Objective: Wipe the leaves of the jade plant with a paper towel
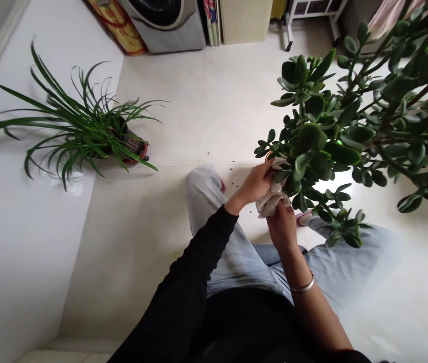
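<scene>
A big jade plant [354,131] with thick round leaves fills the right side. My left hand [254,182] reaches into its lower leaves, fingers closed on a leaf or stem and on the top of a pale crumpled cloth [270,200]. Just below it, my right hand [282,224] grips the same cloth from underneath, fingers wrapped round it. A silver bangle sits on my right wrist. The plant's pot is hidden behind the leaves, apart from a small orange edge.
A long-leaved grassy plant in a dark pot [85,132] stands at the left by the white wall. A washing machine [164,20], a cabinet and a metal rack line the far side. My legs in pale jeans stretch over the tiled floor [183,111].
</scene>
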Tool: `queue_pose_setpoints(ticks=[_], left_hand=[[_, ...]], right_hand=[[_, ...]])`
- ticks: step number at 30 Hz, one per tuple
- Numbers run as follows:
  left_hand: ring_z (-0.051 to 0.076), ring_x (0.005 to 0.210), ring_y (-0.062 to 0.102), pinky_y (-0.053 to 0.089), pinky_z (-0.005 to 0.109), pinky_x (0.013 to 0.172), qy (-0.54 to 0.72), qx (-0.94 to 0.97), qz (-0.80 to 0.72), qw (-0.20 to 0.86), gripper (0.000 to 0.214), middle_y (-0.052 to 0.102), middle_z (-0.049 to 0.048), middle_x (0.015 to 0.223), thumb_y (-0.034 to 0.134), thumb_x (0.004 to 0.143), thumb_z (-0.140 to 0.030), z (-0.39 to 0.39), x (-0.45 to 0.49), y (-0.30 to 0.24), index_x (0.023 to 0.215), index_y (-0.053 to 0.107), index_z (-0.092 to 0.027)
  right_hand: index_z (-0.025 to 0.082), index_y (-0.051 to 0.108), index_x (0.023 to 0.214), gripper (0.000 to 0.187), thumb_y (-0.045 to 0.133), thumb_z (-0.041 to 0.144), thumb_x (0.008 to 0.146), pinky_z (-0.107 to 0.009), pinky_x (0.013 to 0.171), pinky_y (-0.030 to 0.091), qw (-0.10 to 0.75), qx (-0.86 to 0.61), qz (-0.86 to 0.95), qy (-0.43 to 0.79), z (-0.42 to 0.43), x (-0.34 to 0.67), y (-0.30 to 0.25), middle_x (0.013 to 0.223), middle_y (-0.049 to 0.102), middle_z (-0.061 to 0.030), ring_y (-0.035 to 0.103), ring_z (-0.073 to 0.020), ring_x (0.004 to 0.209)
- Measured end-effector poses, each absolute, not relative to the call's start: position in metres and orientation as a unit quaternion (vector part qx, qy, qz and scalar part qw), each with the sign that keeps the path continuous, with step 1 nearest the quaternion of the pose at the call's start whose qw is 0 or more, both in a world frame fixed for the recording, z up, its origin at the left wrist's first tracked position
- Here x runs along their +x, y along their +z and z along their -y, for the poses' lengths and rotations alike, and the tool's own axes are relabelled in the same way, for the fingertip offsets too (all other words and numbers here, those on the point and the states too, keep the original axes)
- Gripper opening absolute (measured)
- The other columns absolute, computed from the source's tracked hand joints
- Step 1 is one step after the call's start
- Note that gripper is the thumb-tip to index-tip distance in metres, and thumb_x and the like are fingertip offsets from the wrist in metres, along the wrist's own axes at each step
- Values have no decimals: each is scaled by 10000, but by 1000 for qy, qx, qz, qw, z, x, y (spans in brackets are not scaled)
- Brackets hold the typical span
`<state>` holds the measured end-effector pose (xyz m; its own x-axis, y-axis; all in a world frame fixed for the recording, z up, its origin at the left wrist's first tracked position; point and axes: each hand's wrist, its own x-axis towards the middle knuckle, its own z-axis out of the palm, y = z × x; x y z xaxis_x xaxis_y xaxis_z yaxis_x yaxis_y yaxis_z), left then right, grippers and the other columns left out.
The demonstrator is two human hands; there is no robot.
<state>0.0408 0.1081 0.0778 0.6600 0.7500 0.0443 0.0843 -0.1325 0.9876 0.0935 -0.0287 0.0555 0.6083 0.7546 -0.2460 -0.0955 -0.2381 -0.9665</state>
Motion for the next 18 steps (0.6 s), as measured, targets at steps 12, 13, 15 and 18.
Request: queue_pose_setpoints(ticks=[12, 13, 15, 18], left_hand=[[122, 742, 666, 484, 218, 667, 338, 596, -404, 606, 112, 753, 17, 836, 673, 933, -286, -96, 34, 78, 874, 682, -191], [124, 772, 674, 495, 217, 687, 352, 589, -411, 600, 101, 757, 22, 879, 657, 944, -288, -93, 29, 77, 919, 685, -194], [127, 799, 672, 503, 215, 702, 384, 564, -440, 583, 142, 742, 25, 901, 634, 964, -328, -84, 18, 76, 951, 674, -192], [112, 677, 589, 461, 207, 617, 443, 505, -513, 533, 332, 625, -19, 721, 643, 959, -496, -67, 3, 75, 828, 605, -193]], right_hand=[[220, 588, 741, 227, 627, 437, 792, -250, 549, 367, 626, -634, 116, 438, 47, 78, 72, 628, 536, 31, 450, -122, 606], [218, 590, 734, 234, 627, 440, 797, -253, 552, 375, 617, -642, 118, 440, 51, 78, 73, 626, 538, 31, 450, -122, 600], [217, 591, 706, 259, 633, 455, 800, -259, 554, 391, 589, -666, 139, 436, 58, 82, 76, 606, 531, 33, 454, -125, 584], [211, 647, 729, 259, 671, 464, 781, -279, 605, 461, 552, -702, 205, 400, 70, 90, 80, 622, 586, 19, 546, -159, 631]])
